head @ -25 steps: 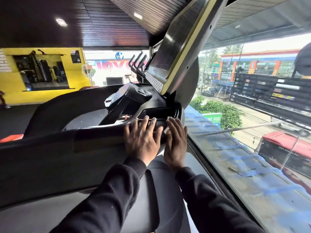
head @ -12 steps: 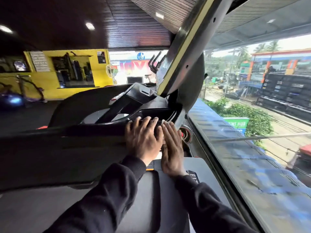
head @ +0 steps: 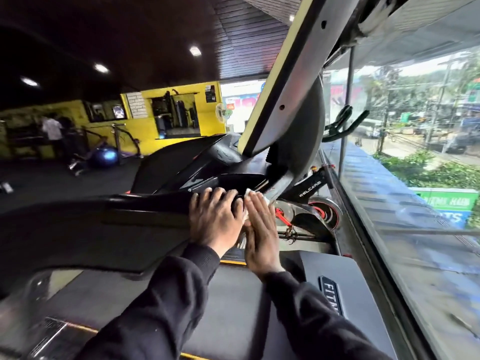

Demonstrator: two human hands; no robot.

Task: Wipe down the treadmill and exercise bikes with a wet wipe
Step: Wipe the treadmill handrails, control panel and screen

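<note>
- The wet wipe (head: 248, 194) shows only as a scrap of white at the right end of the treadmill handrail (head: 145, 203), peeking out past the fingertips of the right hand and again in the gap between the two hands.
- The right hand (head: 259, 229) lies flat over the wipe, fingers straight and close together, pressing it against the end of the handrail.
- The left hand (head: 214, 219) sits just beside it on the same handrail, touching the right hand, palm down with fingers spread and bent a little over the rail's far edge; it holds nothing I can see.
- Both arms wear dark sleeves (head: 166, 307).
- Beyond the handrail rises the treadmill console (head: 283, 81), a tilted grey panel with a pale yellow edge, with a black tray (head: 241, 179) at its foot.
- Below the handrail lies the treadmill deck (head: 233, 307), with a grey side cover bearing a badge (head: 331, 294) that starts "FITN".
- To the right of the handrail's end stands an exercise bike (head: 309, 201) marked "WELCARE", black with red trim on its flywheel, its handlebars (head: 342, 123) up near the window.
- A large window (head: 415, 178) runs along the right of the handrail, showing a street and greenery.
- Far left of the handrail, a yellow wall (head: 145, 126), a blue exercise ball (head: 105, 157) and a person in a white top (head: 52, 128).
</note>
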